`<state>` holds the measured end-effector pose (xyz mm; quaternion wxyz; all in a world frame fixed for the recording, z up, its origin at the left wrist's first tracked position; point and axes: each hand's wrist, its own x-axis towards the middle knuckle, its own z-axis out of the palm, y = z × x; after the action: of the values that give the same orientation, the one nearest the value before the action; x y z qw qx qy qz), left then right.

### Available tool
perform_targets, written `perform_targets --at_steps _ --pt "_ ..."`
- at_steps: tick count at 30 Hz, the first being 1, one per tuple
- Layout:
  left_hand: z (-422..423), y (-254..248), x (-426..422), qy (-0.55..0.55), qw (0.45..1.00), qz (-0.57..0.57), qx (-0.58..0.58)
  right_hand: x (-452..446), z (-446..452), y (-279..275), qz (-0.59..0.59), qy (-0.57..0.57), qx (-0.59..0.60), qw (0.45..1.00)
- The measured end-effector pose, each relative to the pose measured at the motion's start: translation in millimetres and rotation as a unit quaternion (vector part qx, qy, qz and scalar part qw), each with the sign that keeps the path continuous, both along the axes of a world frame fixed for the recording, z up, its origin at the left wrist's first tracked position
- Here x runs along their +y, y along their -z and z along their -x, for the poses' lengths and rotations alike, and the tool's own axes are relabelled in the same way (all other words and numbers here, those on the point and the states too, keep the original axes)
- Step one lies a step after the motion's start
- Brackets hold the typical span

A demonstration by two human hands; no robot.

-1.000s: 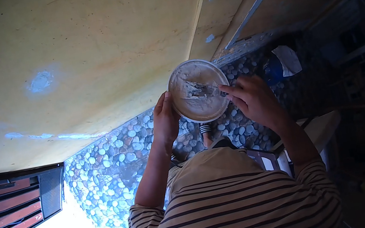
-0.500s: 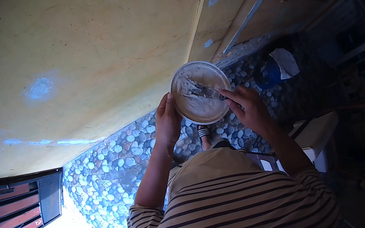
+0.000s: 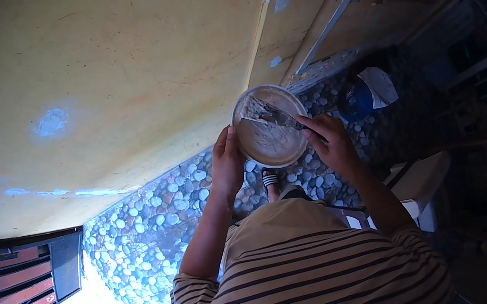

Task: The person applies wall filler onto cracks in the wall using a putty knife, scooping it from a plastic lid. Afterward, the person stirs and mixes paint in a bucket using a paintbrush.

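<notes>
A round, pale container (image 3: 275, 146) with whitish paste spread inside is tilted toward me. My left hand (image 3: 228, 162) grips its left rim, thumb on the edge and the other fingers behind it. In my right hand (image 3: 330, 140) is the dark handle of a putty knife (image 3: 269, 112), held with fingers closed. The knife's paste-smeared blade lies across the upper part of the container and points to the upper left.
A yellowish wall (image 3: 130, 61) with pale patches (image 3: 51, 122) rises ahead and to the left. Pebble-patterned flooring (image 3: 162, 208) runs below. A blue bucket (image 3: 357, 101) stands at the right, and a pale padded object (image 3: 421, 179) is at lower right.
The putty knife has shifted within the container, its blade now higher and more steeply slanted. The container has moved slightly right and down, with both hands still on their objects.
</notes>
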<state>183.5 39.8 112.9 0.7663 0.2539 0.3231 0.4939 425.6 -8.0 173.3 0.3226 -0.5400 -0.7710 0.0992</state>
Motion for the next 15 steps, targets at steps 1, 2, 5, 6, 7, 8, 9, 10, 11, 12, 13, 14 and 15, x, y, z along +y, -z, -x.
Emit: perform_targets --at_steps 1,2,5,6,7,8,9,10,11,12,13,14,15 --pt "-0.9 -1.2 -0.4 -0.012 1.0 0.009 -0.001 0.6 -2.6 -0.3 0.0 0.001 0.01 1.0" --pt "-2.2 -2.3 1.1 -0.024 1.0 0.016 -0.001 0.9 -4.5 -1.7 -0.004 0.003 0.007 1.0" --pt "-6.9 -2.4 7.9 -0.055 0.998 0.019 -0.007 -0.1 -6.9 -4.3 -0.001 0.005 0.011 1.0" --pt "-8.0 -2.6 10.4 -0.053 0.998 0.018 -0.009 -0.2 -7.3 -4.7 0.034 0.014 0.061 0.997" --pt "-9.1 -4.2 13.4 -0.05 0.999 0.008 -0.009 -0.5 -7.9 -5.3 0.068 0.022 0.111 0.991" --pt "-11.1 -6.6 17.0 -0.046 0.999 -0.001 -0.009 0.7 -9.9 -6.4 0.065 0.024 0.109 0.992" --pt "-14.1 -9.6 20.5 -0.044 0.999 -0.003 -0.012 3.4 -12.5 -7.8 0.085 0.029 0.121 0.989" --pt "-17.6 -13.4 24.2 -0.052 0.998 -0.005 -0.016 6.7 -15.2 -8.7 0.105 0.034 0.132 0.985" --pt "-20.3 -16.1 28.4 -0.061 0.998 -0.007 -0.02 10.7 -18.1 -7.1 0.103 0.035 0.13 0.985" --pt "-23.0 -16.2 34.0 -0.06 0.998 -0.008 -0.023 16.2 -21.9 -4.0 0.094 0.033 0.151 0.984" --pt "-25.4 -14.8 40.0 -0.068 0.997 -0.018 -0.039 22.5 -24.8 -3.1 0.084 0.03 0.172 0.981" --pt "-27.4 -14.0 45.6 -0.076 0.995 -0.028 -0.056 29.1 -27.8 -4.8 0.083 0.028 0.17 0.982" --pt "-28.3 -13.1 50.4 -0.077 0.995 -0.03 -0.058 36.2 -30.9 -7.4 0.09 0.041 0.185 0.978"
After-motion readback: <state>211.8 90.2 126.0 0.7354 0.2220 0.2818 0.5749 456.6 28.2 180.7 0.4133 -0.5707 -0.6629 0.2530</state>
